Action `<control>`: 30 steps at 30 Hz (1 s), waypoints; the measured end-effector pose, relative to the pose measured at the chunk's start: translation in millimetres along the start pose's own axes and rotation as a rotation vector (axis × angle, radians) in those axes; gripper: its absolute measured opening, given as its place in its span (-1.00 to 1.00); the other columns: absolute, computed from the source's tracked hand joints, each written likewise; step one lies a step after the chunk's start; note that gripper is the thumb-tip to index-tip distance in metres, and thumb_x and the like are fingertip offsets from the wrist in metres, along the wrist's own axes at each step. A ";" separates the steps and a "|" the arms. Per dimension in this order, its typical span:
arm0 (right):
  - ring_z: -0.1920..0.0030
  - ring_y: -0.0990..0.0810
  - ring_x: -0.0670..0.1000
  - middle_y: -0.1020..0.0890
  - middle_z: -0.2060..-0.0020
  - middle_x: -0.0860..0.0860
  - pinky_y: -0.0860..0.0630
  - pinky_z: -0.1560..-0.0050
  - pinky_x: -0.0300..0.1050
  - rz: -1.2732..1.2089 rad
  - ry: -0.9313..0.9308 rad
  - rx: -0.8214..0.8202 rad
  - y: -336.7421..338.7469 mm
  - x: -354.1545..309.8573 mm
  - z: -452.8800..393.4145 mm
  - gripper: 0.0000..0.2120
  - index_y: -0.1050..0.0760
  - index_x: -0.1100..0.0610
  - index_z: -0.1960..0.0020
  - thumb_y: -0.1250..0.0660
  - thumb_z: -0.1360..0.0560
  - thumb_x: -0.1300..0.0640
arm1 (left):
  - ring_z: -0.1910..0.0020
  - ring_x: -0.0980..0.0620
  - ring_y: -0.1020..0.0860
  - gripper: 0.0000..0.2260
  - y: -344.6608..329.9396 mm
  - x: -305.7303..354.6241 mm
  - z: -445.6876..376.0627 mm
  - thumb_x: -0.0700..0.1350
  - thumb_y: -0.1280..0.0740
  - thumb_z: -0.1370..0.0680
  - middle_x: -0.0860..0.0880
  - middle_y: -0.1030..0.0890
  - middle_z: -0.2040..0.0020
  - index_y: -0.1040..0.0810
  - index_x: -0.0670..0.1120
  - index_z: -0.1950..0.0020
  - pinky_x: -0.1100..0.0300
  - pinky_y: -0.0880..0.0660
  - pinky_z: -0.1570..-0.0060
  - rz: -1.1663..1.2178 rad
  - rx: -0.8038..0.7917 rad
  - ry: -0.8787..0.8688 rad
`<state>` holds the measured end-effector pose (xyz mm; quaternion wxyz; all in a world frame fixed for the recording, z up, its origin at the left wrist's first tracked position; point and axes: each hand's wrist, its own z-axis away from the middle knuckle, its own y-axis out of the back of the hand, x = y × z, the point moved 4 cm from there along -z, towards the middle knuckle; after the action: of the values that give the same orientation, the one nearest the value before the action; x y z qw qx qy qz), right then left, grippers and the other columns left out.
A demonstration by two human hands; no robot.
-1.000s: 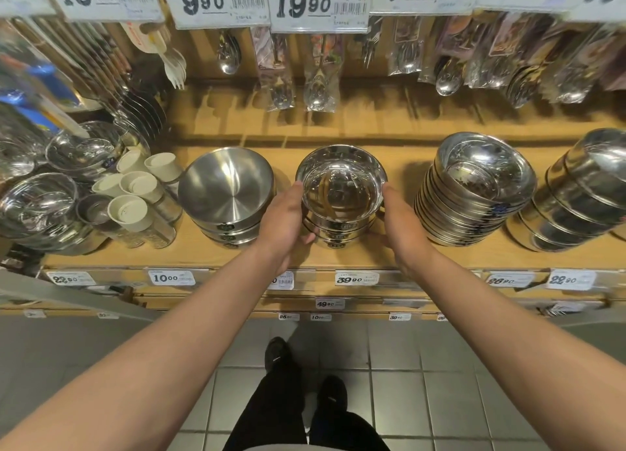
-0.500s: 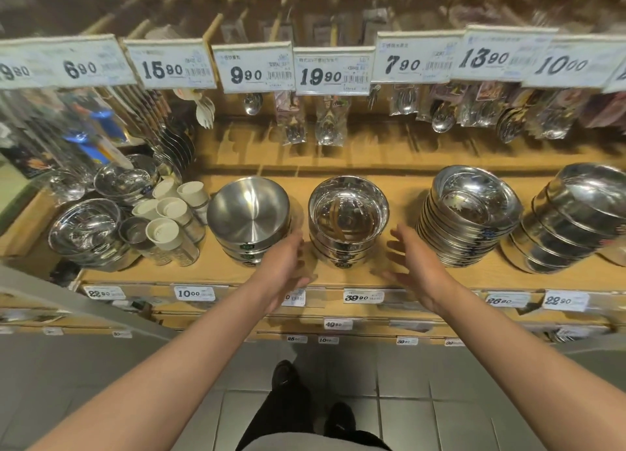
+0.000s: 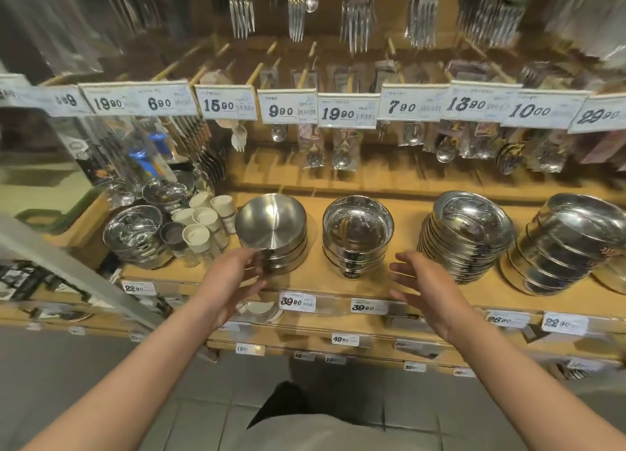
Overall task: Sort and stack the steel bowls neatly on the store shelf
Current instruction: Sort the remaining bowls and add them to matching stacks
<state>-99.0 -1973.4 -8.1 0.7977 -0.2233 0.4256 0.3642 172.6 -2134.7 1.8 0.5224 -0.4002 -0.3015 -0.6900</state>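
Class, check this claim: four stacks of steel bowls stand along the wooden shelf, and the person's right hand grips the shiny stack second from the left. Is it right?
Not quite. In the head view the right hand hangs open beside the shiny stack, gripping nothing. The rest holds: the stacks stand along the wooden shelf.

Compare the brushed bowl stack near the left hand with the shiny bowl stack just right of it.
Finish: the brushed bowl stack looks matte and satiny; the shiny bowl stack is mirror-bright with sharp reflections.
Shape: the brushed bowls look wider and shallower, the shiny ones narrower and deeper.
Contact: the left hand is at the brushed stack's front edge; the shiny stack stands apart from both hands, with the right hand open nearby.
Both sit nested, upright, on the same wooden shelf.
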 end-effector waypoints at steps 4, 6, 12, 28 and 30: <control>-0.16 -0.61 0.02 -0.62 -0.17 0.07 -0.62 0.18 -0.15 -0.012 -0.014 0.003 -3.6 9.6 1.8 -0.72 -0.50 0.12 -0.28 -0.20 -0.67 0.00 | 0.01 -0.03 -0.58 -0.89 15.3 -7.9 0.4 -0.16 -0.26 -0.66 -0.11 -0.58 0.00 -0.56 -0.16 -0.08 0.10 -0.62 0.17 0.057 0.069 0.039; -0.16 -0.60 0.03 -0.63 -0.16 0.08 -0.62 0.18 -0.14 -0.032 -0.030 0.011 -4.5 13.3 2.7 -0.75 -0.52 0.12 -0.24 -0.20 -0.67 0.01 | 0.01 -0.04 -0.58 -0.88 19.9 -10.7 0.6 -0.16 -0.27 -0.66 -0.13 -0.58 -0.03 -0.56 -0.17 -0.09 0.12 -0.64 0.22 0.059 0.079 0.050; -0.09 -0.62 0.05 -0.64 -0.08 0.11 -0.65 0.26 -0.14 -0.118 -0.053 0.093 2.2 13.9 10.3 -0.78 -0.55 0.14 -0.15 -0.23 -0.66 0.04 | -0.08 -0.06 -0.62 -0.87 18.9 -5.6 -2.2 -0.14 -0.27 -0.68 -0.13 -0.64 -0.10 -0.59 -0.13 -0.12 0.05 -0.61 0.04 -0.087 0.021 -0.002; -0.10 -0.67 0.11 -0.69 -0.07 0.14 -0.64 -0.03 0.04 -0.203 -0.052 0.261 -34.9 29.1 70.0 -0.75 -0.59 0.14 -0.21 -0.23 -0.66 0.06 | 0.09 -0.04 -0.72 -0.86 52.0 5.7 -28.2 -0.20 -0.23 -0.68 -0.20 -0.68 -0.09 -0.55 -0.19 -0.16 -0.03 -0.63 -0.06 -0.096 -0.146 0.086; -0.17 -0.65 0.13 -0.68 -0.11 0.14 -0.63 -0.11 0.10 -0.183 -0.057 0.249 -52.1 35.9 68.2 -0.74 -0.57 0.14 -0.23 -0.23 -0.67 0.05 | -0.01 -0.07 -0.71 -0.82 57.8 -4.7 -37.8 -0.17 -0.23 -0.68 -0.23 -0.65 -0.15 -0.51 -0.22 -0.23 0.02 -0.64 -0.03 -0.085 -0.166 0.125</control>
<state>-10.2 -1947.0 0.8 0.8609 -0.1499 0.4224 0.2406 219.9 -2179.7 -21.2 0.4752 -0.3853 -0.2269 -0.7578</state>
